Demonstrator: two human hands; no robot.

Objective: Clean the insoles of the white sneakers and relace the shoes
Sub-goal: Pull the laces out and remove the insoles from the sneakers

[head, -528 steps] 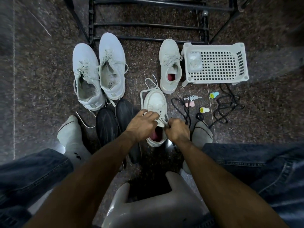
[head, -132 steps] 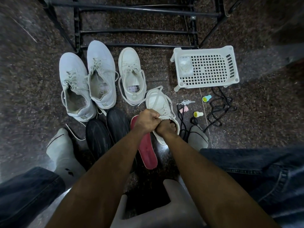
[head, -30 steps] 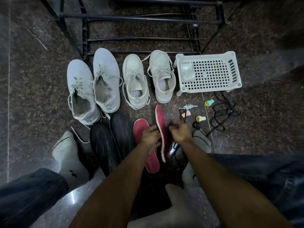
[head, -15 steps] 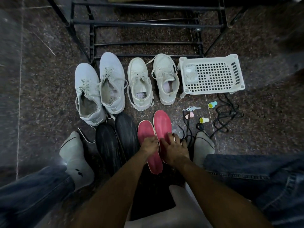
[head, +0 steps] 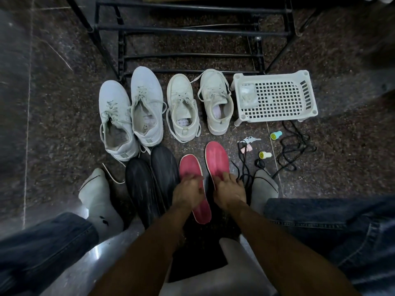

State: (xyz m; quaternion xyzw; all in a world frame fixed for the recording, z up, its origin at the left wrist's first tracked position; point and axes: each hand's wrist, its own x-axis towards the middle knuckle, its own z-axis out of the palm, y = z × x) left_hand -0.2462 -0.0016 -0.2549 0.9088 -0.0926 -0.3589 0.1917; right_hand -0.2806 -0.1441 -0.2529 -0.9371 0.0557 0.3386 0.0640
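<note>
Left grip (head: 188, 192) resting with loosely bent fingers on the left pink insole (head: 193, 167), right grip (head: 228, 189) pressing fingers on the heel half of the right pink insole (head: 215, 159); hard to tell whether either actually pinches an edge. Both insoles flat on the floor, side by side, just apart. Beyond them, white sneakers (head: 183, 107) in a row, laces loose, mouths open, something pale inside. White perforated basket (head: 275, 97) upside down beside them, a crumpled clear packet (head: 247, 96) lying on top. Black laces (head: 292, 146) on the floor nearby.
</note>
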